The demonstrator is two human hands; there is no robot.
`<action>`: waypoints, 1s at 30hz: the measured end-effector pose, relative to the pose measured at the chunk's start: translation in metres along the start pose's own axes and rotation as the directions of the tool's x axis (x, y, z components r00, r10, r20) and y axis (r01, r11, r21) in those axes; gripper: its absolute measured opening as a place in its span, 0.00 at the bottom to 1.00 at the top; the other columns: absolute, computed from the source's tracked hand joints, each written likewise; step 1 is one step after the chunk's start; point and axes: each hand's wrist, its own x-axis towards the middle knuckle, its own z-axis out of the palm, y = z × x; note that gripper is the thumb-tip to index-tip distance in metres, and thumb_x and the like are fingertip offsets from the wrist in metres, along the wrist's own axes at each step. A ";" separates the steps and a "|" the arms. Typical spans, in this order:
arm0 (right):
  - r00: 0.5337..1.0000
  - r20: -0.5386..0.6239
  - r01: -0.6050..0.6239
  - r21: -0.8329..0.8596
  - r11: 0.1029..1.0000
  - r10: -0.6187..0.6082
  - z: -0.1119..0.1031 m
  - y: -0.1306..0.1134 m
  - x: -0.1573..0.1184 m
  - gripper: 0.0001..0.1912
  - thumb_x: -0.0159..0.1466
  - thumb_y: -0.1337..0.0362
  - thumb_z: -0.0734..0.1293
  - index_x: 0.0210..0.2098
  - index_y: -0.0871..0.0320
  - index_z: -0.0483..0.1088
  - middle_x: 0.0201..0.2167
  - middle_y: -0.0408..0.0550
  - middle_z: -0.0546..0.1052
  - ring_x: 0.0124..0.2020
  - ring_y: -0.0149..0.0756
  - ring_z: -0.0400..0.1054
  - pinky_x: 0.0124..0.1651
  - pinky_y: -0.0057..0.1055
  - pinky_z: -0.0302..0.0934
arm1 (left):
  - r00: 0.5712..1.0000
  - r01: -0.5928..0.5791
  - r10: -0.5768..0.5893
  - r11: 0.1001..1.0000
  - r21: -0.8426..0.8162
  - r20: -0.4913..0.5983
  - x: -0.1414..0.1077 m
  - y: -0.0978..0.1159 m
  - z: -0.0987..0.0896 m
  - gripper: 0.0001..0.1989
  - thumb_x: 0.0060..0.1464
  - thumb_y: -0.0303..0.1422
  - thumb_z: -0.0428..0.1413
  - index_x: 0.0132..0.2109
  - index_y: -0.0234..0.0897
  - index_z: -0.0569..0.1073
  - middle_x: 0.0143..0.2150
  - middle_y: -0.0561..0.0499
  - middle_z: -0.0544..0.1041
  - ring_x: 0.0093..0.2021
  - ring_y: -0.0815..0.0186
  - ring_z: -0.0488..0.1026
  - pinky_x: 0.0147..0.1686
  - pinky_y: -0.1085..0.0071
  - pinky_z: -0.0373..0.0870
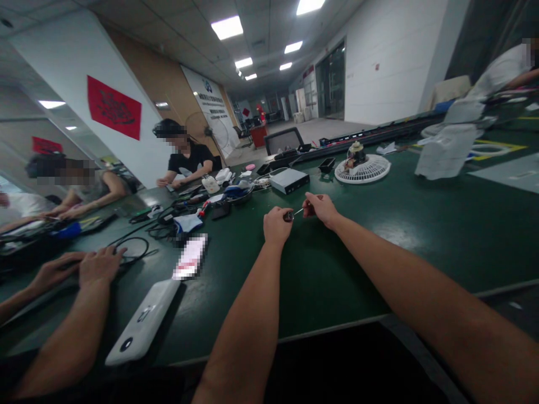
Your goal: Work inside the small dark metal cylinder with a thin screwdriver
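Near the middle of the green table [332, 292], my left hand [277, 225] is closed around a small dark round part [288, 216]. Just to its right, my right hand [320, 210] pinches with thumb and fingers at the far end of a thin light rod [298, 211] that reaches toward the dark part. What else the right fingers may hold is too small to tell. Both hands are raised a little over the table, close together but apart. Behind them lies a grey metal box [289, 180].
A white fan guard with a motor [362, 168] and a white plastic bag [446, 148] are at the back right. Cables and tools clutter the left. A long white device [145, 320] and a phone [191, 257] lie left, beside a co-worker's hands [99, 264]. Other people sit farther back.
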 end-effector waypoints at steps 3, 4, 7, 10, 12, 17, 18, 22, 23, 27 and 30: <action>0.996 0.035 0.080 0.019 0.997 -0.081 0.001 0.001 0.000 0.24 0.65 0.46 0.68 0.25 0.60 0.75 0.16 0.47 0.76 0.18 0.31 0.70 0.23 0.25 0.61 | 0.999 0.045 -0.045 0.999 -0.020 -0.016 0.000 -0.001 0.000 0.15 0.58 0.31 0.60 0.51 0.48 0.81 0.45 0.50 0.78 0.44 0.63 0.76 0.47 0.69 0.70; 0.995 0.061 0.074 0.038 0.997 -0.076 0.001 0.001 -0.001 0.24 0.64 0.44 0.69 0.26 0.60 0.75 0.18 0.48 0.77 0.19 0.32 0.71 0.24 0.25 0.61 | 0.998 0.064 -0.065 0.998 -0.024 -0.026 -0.001 -0.001 -0.001 0.15 0.59 0.31 0.59 0.51 0.48 0.81 0.45 0.50 0.78 0.45 0.62 0.76 0.46 0.69 0.70; 0.992 0.124 0.004 0.071 0.997 -0.013 0.001 0.000 -0.002 0.25 0.62 0.42 0.69 0.26 0.60 0.75 0.20 0.49 0.79 0.22 0.34 0.74 0.24 0.27 0.63 | 0.992 0.119 -0.120 0.993 -0.025 -0.039 -0.002 -0.001 -0.002 0.13 0.59 0.32 0.60 0.50 0.48 0.82 0.45 0.49 0.78 0.45 0.62 0.76 0.45 0.70 0.71; 0.994 0.107 0.029 0.000 1.000 -0.029 0.003 0.000 -0.002 0.26 0.62 0.42 0.68 0.24 0.59 0.74 0.17 0.48 0.77 0.19 0.33 0.72 0.23 0.26 0.61 | 0.991 0.137 -0.137 0.991 -0.006 -0.002 -0.002 0.001 -0.002 0.12 0.58 0.34 0.61 0.48 0.49 0.82 0.45 0.50 0.78 0.45 0.61 0.77 0.43 0.70 0.71; 0.993 0.069 0.097 -0.050 0.994 -0.093 0.004 -0.001 -0.003 0.27 0.63 0.42 0.68 0.23 0.59 0.74 0.16 0.47 0.76 0.18 0.31 0.70 0.22 0.25 0.59 | 0.990 0.137 -0.137 0.991 0.002 0.030 -0.002 0.001 -0.002 0.11 0.58 0.36 0.61 0.49 0.49 0.82 0.45 0.50 0.78 0.45 0.61 0.77 0.44 0.70 0.71; 0.994 0.112 -0.006 0.063 0.998 -0.001 0.005 -0.005 -0.006 0.26 0.65 0.43 0.68 0.26 0.59 0.74 0.20 0.49 0.79 0.21 0.34 0.74 0.23 0.26 0.62 | 0.989 0.144 -0.144 0.990 -0.008 0.036 0.000 0.000 -0.001 0.15 0.58 0.37 0.62 0.53 0.46 0.81 0.48 0.48 0.80 0.47 0.60 0.77 0.47 0.69 0.72; 0.991 0.128 -0.059 0.080 0.995 0.049 0.005 -0.005 -0.006 0.25 0.66 0.44 0.66 0.26 0.59 0.74 0.20 0.50 0.79 0.21 0.35 0.75 0.23 0.26 0.63 | 0.989 0.143 -0.143 0.990 -0.004 0.032 0.000 0.000 -0.001 0.16 0.58 0.37 0.62 0.53 0.46 0.80 0.49 0.48 0.80 0.47 0.60 0.77 0.47 0.68 0.72; 0.992 0.085 -0.088 -0.001 0.996 0.088 0.002 -0.003 -0.004 0.25 0.70 0.50 0.64 0.23 0.60 0.72 0.16 0.48 0.76 0.17 0.34 0.72 0.19 0.26 0.59 | 0.992 0.103 -0.105 0.994 0.032 0.074 0.000 0.001 0.000 0.17 0.57 0.37 0.62 0.54 0.47 0.81 0.48 0.48 0.80 0.47 0.59 0.78 0.45 0.68 0.73; 0.997 0.064 -0.050 -0.021 0.999 0.051 0.002 -0.002 -0.003 0.25 0.70 0.50 0.65 0.23 0.60 0.72 0.15 0.48 0.75 0.16 0.32 0.71 0.19 0.25 0.58 | 0.992 0.091 -0.094 0.995 0.037 0.086 0.000 0.002 0.000 0.16 0.57 0.37 0.62 0.54 0.48 0.81 0.48 0.48 0.80 0.47 0.59 0.78 0.45 0.68 0.73; 0.997 0.080 0.005 0.032 0.999 -0.008 0.003 -0.002 -0.004 0.24 0.69 0.49 0.66 0.25 0.60 0.74 0.18 0.48 0.77 0.19 0.32 0.73 0.21 0.24 0.61 | 0.993 0.103 -0.104 0.994 0.020 0.056 -0.001 0.004 -0.002 0.16 0.58 0.37 0.62 0.54 0.48 0.80 0.48 0.48 0.79 0.47 0.60 0.77 0.46 0.69 0.72; 0.986 0.137 -0.100 0.061 0.993 0.091 0.003 -0.004 -0.004 0.24 0.70 0.48 0.64 0.27 0.60 0.74 0.20 0.50 0.79 0.20 0.34 0.75 0.22 0.25 0.62 | 0.993 0.109 -0.110 0.994 0.011 0.037 -0.001 0.003 -0.003 0.15 0.59 0.37 0.61 0.52 0.48 0.81 0.47 0.48 0.79 0.46 0.60 0.77 0.45 0.69 0.72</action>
